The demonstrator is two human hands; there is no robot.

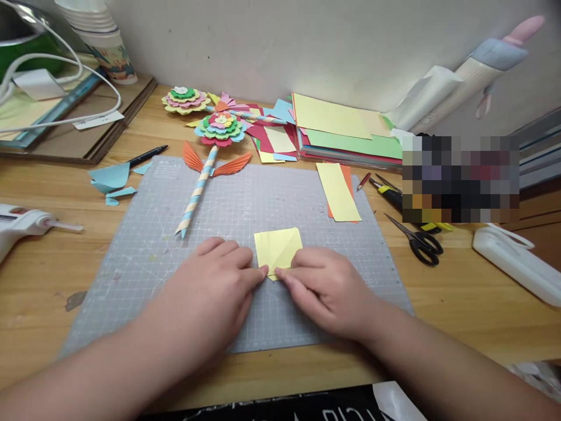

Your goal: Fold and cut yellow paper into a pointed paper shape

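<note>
A small square of yellow paper (279,247) lies on the grey cutting mat (144,257), with a diagonal crease and a narrow fold along its near edge. My left hand (223,280) is closed, its thumb pressing the paper's lower left corner. From the other side my right hand (328,286) is closed too, thumb and forefinger on the near edge and right side. Farther up the mat lies a paper flower (221,127) with a striped rolled stem and orange pleated leaves.
Yellow and orange paper strips (338,192) lie at the mat's upper right. Black scissors (418,240), a cutter (390,199) and a white stapler-like object (517,263) are to the right. A glue gun (26,225), blue paper scraps (109,178) and a black pen (146,155) lie left.
</note>
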